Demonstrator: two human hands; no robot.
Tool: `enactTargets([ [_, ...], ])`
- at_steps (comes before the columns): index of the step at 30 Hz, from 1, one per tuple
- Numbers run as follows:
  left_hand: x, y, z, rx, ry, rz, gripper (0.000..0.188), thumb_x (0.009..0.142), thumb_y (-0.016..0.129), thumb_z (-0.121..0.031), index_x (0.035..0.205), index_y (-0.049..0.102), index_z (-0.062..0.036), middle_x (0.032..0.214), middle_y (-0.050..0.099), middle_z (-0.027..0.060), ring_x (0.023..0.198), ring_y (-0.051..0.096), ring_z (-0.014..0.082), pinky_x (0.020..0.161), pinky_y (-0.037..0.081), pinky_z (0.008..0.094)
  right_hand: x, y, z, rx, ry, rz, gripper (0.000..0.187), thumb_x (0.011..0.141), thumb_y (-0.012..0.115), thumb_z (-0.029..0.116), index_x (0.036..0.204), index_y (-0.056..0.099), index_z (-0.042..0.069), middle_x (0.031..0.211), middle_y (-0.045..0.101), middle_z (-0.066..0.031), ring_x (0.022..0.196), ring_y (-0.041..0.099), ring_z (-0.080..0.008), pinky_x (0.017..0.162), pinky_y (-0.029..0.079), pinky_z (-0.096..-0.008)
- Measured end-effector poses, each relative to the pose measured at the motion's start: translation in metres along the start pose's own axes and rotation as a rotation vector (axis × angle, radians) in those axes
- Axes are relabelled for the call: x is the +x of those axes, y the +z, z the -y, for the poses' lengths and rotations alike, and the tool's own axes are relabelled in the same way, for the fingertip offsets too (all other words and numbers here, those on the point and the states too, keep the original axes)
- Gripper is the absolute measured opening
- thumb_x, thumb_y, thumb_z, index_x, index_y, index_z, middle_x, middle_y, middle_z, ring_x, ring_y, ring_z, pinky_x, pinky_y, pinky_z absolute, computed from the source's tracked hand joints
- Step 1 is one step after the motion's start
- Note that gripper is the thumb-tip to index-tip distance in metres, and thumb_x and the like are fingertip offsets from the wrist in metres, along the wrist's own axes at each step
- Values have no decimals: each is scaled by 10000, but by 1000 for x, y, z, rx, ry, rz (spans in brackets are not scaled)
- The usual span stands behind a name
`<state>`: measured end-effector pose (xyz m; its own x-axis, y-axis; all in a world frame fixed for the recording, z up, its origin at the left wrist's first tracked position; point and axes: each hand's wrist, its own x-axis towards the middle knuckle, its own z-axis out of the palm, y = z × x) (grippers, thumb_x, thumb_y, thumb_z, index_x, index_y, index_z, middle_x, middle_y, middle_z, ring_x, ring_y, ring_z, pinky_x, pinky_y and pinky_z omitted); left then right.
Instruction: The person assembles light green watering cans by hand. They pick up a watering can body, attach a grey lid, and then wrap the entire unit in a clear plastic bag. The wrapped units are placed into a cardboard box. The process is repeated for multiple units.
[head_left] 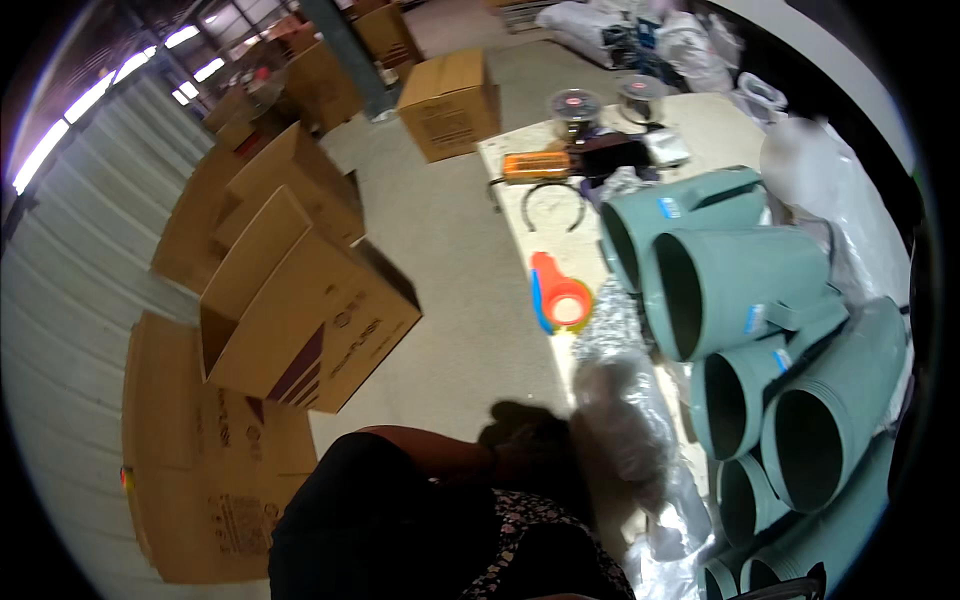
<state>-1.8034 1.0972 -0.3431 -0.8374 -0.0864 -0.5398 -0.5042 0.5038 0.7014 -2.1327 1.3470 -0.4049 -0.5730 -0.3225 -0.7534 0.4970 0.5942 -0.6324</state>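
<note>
My left forearm comes in from the dark sleeve at the lower middle and bends across my body. The left hand lies in deep shadow beside the table's near left edge, its fingers too dark to make out. No part of my right hand shows. Nearest on the pale table is crumpled clear plastic wrap. Beyond it lies a set of measuring cups, red-orange on top with blue and yellow edges beneath. Several grey-green plastic jugs with handles lie on their sides along the right, mouths facing left.
Toward the table's far end are an orange cylinder, a dark curved band and two clear round containers. Open cardboard boxes stand at left. A closed carton sits on the floor ahead, near a grey post.
</note>
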Motion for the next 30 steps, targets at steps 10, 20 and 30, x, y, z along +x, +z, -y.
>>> enactTargets([
  [10, -60, 9, -49, 244, -54, 67, 433, 868, 450, -314, 1221, 461, -63, 1208, 502, 159, 1110, 481, 303, 930, 391, 429, -35, 61, 10, -156, -22, 150, 265, 803, 566, 258, 963, 612, 52, 875, 608, -73, 726, 550, -206, 651, 460, -330],
  [20, -112, -23, 22, -384, -293, -768, 280, 839, 574, -283, 880, 462, -30, 898, 520, 167, 877, 516, 316, 751, 410, 426, -104, 99, -44, -172, -141, 161, 285, 789, 570, 271, 975, 616, 60, 882, 608, -80, 727, 551, -222, 644, 461, -344],
  [30, -381, -160, 182, 47, -1052, -1364, 575, 759, 640, -375, 1248, 467, -127, 1314, 428, 105, 1201, 404, 287, 986, 340, 435, -175, 56, -93, -49, -216, -105, 305, 776, 574, 283, 987, 619, 68, 889, 608, -87, 729, 551, -238, 637, 461, -358],
])
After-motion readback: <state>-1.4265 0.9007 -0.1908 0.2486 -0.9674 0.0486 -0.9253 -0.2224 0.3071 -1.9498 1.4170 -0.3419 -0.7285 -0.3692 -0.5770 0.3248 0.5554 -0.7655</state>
